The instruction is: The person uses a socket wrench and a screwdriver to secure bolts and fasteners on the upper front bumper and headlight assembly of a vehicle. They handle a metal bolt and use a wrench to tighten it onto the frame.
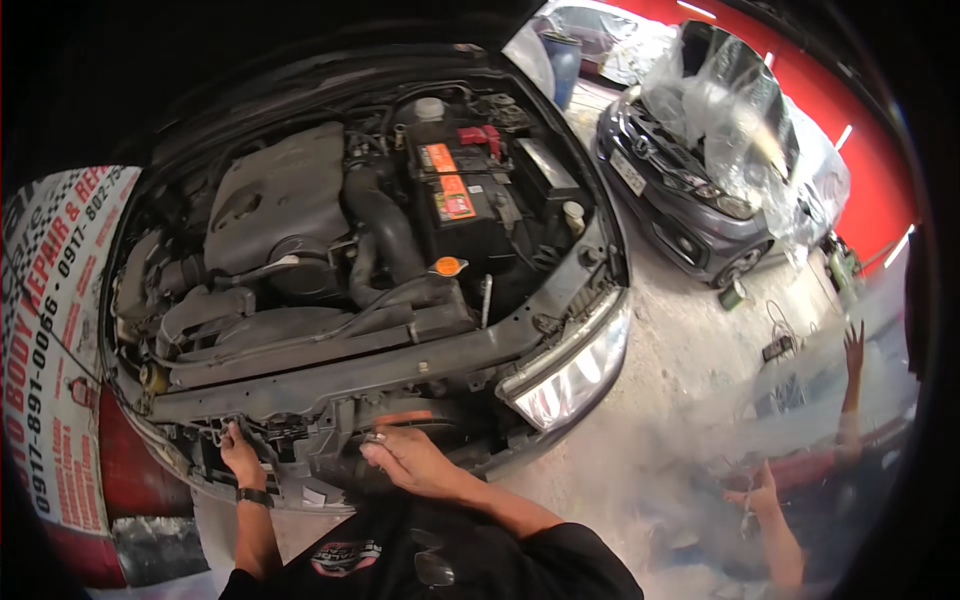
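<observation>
In front of me is a car's open engine bay, its front end stripped to black brackets below the upper crossbar (300, 385). My left hand (241, 455), with a dark band on its wrist, reaches in at the brackets on the left; its fingers are pinched, and what lies between them is hard to see. Farther right, my right hand (405, 460) is closed in front of the round dark fan area (440, 410). A small shiny end shows at its fingertips, too small to name. The right headlight (570, 385) is still mounted beside the opening.
The bay holds an engine cover (280, 190), a battery (450, 200) and an orange cap (450, 266). A printed banner (60, 340) hangs at left. A grey car (690, 190) under plastic sheeting stands at right. Another person's arms (770, 520) show at lower right through a hazy sheet.
</observation>
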{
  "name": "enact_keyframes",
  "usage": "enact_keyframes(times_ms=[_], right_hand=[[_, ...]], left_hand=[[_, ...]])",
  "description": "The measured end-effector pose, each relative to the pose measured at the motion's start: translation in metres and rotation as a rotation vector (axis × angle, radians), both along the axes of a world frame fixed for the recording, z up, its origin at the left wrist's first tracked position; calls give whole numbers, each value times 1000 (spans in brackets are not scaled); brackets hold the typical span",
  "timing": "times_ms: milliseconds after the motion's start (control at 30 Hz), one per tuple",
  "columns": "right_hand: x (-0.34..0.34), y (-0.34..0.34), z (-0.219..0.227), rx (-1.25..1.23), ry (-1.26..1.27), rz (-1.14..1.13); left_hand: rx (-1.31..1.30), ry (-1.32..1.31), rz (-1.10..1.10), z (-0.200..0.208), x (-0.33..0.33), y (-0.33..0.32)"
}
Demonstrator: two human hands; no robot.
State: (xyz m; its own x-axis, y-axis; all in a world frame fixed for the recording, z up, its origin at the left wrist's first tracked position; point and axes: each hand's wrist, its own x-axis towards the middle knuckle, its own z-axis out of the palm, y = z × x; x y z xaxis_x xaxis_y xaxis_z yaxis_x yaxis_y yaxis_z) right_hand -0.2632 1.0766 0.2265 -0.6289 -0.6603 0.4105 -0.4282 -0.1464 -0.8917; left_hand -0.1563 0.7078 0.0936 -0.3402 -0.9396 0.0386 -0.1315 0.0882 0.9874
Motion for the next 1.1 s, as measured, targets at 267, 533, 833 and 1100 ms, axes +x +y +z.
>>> enact_keyframes(times_ms=[267,533,833,1100], right_hand=[[1,2,5,161,-184,-54],[-25,20,-7,-241,-297,-238],[-24,-24,-37,-417,-657,-331],[-29,-47,-59,-464,-800,-367]], left_hand=[[268,120,56,25,32,5],[347,393,99,52,39,45],[680,583,-190,118,23,84],[-971,-227,-739,120,-64,139]])
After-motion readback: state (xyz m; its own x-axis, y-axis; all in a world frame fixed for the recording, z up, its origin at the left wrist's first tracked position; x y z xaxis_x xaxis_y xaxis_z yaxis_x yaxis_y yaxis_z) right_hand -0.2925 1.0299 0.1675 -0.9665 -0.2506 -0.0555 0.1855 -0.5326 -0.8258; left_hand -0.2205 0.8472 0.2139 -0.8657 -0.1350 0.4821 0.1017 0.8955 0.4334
